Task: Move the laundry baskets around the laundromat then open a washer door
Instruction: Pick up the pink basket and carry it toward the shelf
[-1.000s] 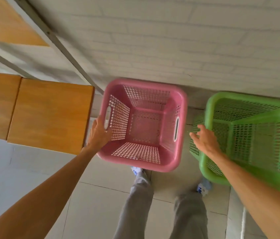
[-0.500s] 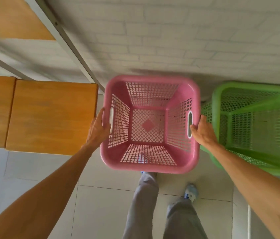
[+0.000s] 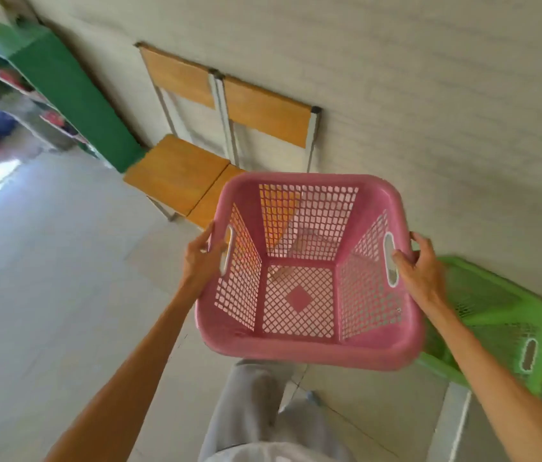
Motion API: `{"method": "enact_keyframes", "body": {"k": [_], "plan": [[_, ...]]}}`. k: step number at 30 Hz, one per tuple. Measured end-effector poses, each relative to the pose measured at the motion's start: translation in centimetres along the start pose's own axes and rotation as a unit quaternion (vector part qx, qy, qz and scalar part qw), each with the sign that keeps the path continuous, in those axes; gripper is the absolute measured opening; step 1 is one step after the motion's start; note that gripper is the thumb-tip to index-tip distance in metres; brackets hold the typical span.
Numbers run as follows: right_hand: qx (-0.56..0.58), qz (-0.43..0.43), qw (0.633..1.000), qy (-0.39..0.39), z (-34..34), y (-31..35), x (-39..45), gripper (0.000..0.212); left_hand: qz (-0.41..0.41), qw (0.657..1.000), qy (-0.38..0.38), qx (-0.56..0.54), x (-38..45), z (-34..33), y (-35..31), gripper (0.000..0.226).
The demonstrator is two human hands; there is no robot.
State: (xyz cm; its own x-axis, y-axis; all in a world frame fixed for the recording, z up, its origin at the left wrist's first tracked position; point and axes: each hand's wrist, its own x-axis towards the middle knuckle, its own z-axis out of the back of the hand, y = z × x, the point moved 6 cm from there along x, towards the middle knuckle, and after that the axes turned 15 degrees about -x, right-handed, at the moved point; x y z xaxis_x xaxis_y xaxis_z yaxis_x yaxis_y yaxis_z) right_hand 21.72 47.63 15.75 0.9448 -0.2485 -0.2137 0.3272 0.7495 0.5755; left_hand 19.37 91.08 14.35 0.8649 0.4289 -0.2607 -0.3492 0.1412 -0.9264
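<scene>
I hold an empty pink laundry basket (image 3: 309, 348) in the air in front of my body, above my legs. My left hand (image 3: 201, 258) grips its left rim by the handle slot. On the right rim, my right hand (image 3: 418, 265) grips beside the other handle slot. A green laundry basket (image 3: 509, 315) stands on the floor to the right, partly hidden behind the pink one and my right arm. No washer is in view.
Two wooden chairs (image 3: 179, 171) with metal frames stand against the pale brick wall (image 3: 429, 95) ahead. A green panel (image 3: 73, 95) and shelves with blurred items lie at the far left. Pale floor tiles (image 3: 46, 261) stretch to the left.
The pink basket has been lifted off the floor and carried up and toward me. My right hand went from the green basket's side onto the pink rim. The view has swung left.
</scene>
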Motion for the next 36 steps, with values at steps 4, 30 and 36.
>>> {"method": "enact_keyframes", "body": {"k": [4, 30, 36], "plan": [[-0.001, 0.073, 0.996, 0.057, -1.7, 9.5, -4.4, 0.044, 0.021, 0.997, -0.060, -0.034, -4.7, 12.5, 1.6, 0.052], [-0.028, 0.368, 0.882, 0.294, -46.1, 63.6, -30.0, 0.047, 0.078, 0.888, -0.435, -0.129, -15.4, 73.9, 14.7, 0.063], [0.003, 0.329, 0.900, 0.286, -52.5, 71.7, -24.2, 0.047, 0.050, 0.901, -0.409, -0.138, -1.3, 80.4, 14.1, 0.054]]}}
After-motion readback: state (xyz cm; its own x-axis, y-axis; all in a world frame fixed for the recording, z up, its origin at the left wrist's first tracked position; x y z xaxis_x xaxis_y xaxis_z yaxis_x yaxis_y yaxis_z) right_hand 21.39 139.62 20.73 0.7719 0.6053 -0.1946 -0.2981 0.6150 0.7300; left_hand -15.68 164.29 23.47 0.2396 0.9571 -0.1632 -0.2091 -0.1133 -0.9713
